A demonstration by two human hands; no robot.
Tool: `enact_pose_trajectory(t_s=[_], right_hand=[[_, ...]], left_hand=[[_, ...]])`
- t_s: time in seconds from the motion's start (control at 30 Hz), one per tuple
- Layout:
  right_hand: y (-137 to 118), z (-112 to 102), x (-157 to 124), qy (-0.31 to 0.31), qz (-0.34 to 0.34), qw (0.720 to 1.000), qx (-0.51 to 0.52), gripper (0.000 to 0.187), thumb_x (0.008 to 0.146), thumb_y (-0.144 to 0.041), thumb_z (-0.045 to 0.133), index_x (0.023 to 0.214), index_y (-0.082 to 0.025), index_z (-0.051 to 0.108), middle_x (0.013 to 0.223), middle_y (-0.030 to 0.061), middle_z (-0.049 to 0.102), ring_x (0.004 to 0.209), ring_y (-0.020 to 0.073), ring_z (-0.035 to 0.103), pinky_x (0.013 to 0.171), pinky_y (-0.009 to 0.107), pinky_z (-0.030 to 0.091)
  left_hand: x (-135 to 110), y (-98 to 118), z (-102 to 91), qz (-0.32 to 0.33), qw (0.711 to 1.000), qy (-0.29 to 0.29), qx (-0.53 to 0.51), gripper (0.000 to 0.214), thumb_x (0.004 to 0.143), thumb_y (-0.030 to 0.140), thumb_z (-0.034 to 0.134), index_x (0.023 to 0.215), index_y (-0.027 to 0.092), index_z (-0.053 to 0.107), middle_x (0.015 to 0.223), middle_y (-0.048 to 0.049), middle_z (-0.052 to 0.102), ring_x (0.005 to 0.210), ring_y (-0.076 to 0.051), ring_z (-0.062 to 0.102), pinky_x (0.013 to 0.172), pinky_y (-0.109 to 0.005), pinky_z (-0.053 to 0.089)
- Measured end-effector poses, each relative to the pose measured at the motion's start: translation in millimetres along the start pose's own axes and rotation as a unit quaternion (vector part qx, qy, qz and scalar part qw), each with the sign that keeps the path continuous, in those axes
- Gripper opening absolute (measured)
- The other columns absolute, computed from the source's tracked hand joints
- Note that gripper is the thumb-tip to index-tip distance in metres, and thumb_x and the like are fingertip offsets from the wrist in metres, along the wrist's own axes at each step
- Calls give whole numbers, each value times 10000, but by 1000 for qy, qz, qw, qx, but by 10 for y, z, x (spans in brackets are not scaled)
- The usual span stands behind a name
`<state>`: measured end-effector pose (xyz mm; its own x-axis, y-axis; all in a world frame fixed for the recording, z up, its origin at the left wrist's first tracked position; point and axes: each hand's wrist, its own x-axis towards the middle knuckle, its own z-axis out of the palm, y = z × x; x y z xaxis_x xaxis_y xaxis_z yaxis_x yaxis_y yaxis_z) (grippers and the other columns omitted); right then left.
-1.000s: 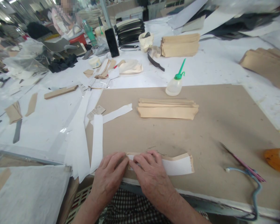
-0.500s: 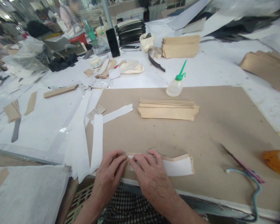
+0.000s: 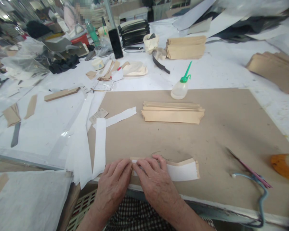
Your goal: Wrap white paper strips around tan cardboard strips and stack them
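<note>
A tan strip with a white backing [image 3: 183,171] lies at the front edge of the brown board [image 3: 190,138]; a narrow tan margin shows along its far side and right end. My left hand [image 3: 115,181] is closed at the strip's left end, thumb and forefinger pinching it there. Bent over the left half is my right hand [image 3: 156,179], its thumb and fingers pressed on the strip close beside the left hand. Both hands hide that left part. Beyond them sits a stack of tan strips [image 3: 172,115].
A clear bottle with a green spout [image 3: 180,89] stands at the board's far edge. White strips [image 3: 100,144] lie left of my hands. A thin pointed tool [image 3: 248,166], a blue cord [image 3: 262,202] and an orange object [image 3: 283,165] are at the right.
My left hand has rolled slightly inward, its fingers now drawn closer together over the strip's left end. The right hand and the strip have hardly moved.
</note>
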<state>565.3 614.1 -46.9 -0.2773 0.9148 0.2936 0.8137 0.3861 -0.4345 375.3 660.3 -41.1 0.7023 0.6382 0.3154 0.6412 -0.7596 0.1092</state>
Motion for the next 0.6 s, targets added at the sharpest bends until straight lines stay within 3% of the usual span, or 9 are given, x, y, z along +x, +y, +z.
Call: enact_pose_trajectory(t_s=[0.23,0.4,0.6], right_hand=[[-7,-23,-18,-7,1,1000,2,311,997,-113,499,1290,-171,587,1220,82,634,1089,260,511,1094,548,268],[-1,18,31,10,3,1000,-6,294,995,-105,483,1255,-169,605,1185,73,657,1065,248,533,1081,537,277],[73,66,-38,103,-49,993,-25,373,960,-49,415,1212,-204,642,1132,63,703,989,242,600,997,498,344]], left_hand=[[118,-63,-18,-167,969,24,-181,168,982,199,571,1135,210,641,1199,-66,600,1113,-180,599,989,-326,507],[200,-100,37,-185,961,-2,-206,95,974,212,566,1027,205,644,1223,-78,585,1161,-213,575,1029,-389,479],[281,10,-80,-218,950,-4,-223,132,925,114,589,1035,159,647,1196,-107,621,1147,-227,581,1029,-397,484]])
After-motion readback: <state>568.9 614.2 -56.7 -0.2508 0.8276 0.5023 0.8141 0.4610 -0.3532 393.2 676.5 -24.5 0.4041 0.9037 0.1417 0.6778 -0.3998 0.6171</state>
